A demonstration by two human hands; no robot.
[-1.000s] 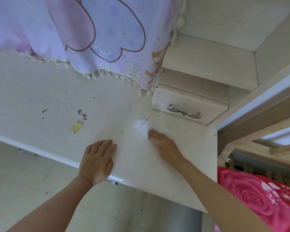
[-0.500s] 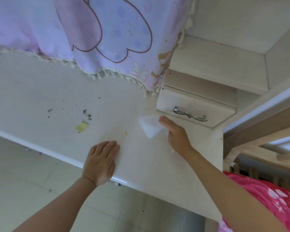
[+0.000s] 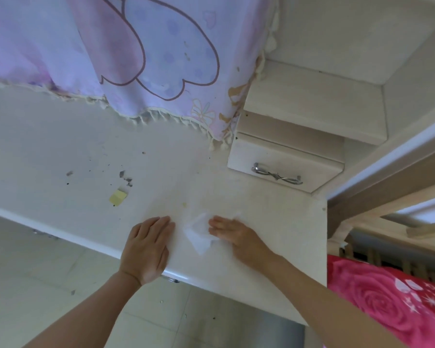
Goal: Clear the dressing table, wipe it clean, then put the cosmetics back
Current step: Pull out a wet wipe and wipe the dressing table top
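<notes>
The cream dressing table top (image 3: 60, 136) fills the middle of the head view, with no cosmetics on it. My left hand (image 3: 147, 247) rests flat on its front edge, fingers straight. My right hand (image 3: 236, 237) presses a crumpled white tissue (image 3: 199, 233) flat on the top, just right of the left hand; the fingers lie fairly straight over it. Left of the hands lie a yellow scrap (image 3: 117, 197) and several small dark crumbs (image 3: 126, 178).
A pink and lilac cloth (image 3: 146, 54) with a fringe hangs over the back of the table. A small drawer (image 3: 281, 169) with a metal bow handle sits at the back right under a shelf (image 3: 312, 99). A rose-print bedcover (image 3: 387, 302) lies at the lower right.
My right hand has drawn the tissue from beside the drawer back toward the front edge, ending close to my left hand. The left hand has stayed put.
</notes>
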